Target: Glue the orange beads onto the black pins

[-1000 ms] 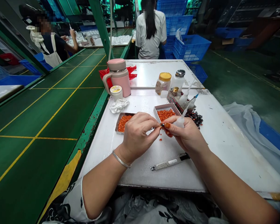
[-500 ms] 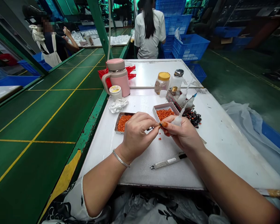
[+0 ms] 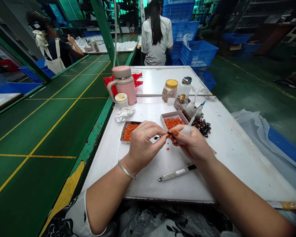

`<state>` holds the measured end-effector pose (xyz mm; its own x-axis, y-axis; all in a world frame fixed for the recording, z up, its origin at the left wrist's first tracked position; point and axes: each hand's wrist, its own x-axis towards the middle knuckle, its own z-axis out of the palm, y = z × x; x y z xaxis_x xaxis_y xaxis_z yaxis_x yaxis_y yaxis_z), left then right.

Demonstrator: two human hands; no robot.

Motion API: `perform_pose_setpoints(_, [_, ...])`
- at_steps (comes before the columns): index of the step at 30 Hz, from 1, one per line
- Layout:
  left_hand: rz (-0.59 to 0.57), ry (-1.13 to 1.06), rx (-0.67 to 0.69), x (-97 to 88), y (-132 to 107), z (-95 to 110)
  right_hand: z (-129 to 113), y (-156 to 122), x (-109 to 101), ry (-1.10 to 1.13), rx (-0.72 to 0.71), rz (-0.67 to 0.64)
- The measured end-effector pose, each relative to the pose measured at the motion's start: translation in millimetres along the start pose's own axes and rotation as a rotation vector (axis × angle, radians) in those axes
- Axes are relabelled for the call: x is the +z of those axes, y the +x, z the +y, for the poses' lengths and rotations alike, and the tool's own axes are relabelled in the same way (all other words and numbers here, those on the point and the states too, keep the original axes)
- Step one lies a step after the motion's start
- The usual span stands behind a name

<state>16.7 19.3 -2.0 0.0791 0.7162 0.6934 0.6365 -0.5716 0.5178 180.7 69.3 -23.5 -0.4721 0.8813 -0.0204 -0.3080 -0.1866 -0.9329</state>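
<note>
My left hand (image 3: 145,141) and my right hand (image 3: 193,141) meet fingertip to fingertip over the white table. Thumb and forefinger of the left are pinched on a small dark piece (image 3: 169,132), too small to make out fully. The right fingertips, stained orange, touch the same piece. A white squeeze bottle (image 3: 186,129) with a thin nozzle is tucked in the right hand, its tip pointing up and away. Beyond the hands stand a box of small orange pieces (image 3: 173,123) and, partly behind the left hand, a second box of orange pieces (image 3: 129,131).
Black pieces (image 3: 202,127) lie heaped beside a holder with bottles (image 3: 184,107). A grey pen-like tool (image 3: 175,174) lies near me. Farther back are a pink jug (image 3: 125,87), a yellow-lidded jar (image 3: 170,89) and crumpled tissue (image 3: 124,113). A green conveyor (image 3: 51,131) runs at left; two people sit beyond.
Both hands stay together at nearly the same spot, with the dark piece slightly more visible between the fingertips. The whole view has shifted a little.
</note>
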Motion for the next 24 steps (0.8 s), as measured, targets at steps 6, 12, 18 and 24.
perform_pose_setpoints(6, [0.009, 0.001, -0.001, -1.3, 0.6, 0.2, -0.4, -0.7, -2.4, -0.020, -0.008, -0.009])
perform_pose_setpoints(12, [0.013, 0.006, -0.002, -1.5, 0.3, 0.4, 0.0, -1.2, -2.8, -0.028, -0.020, -0.015])
perform_pose_setpoints(18, [0.021, -0.017, -0.030, -1.4, 0.7, 0.8, -2.1, -1.4, -0.8, -0.042, -0.026, 0.002])
perform_pose_setpoints(24, [-0.073, -0.393, -0.374, -0.8, 1.7, -0.4, 2.1, -2.9, -4.8, -0.084, -0.110, 0.012])
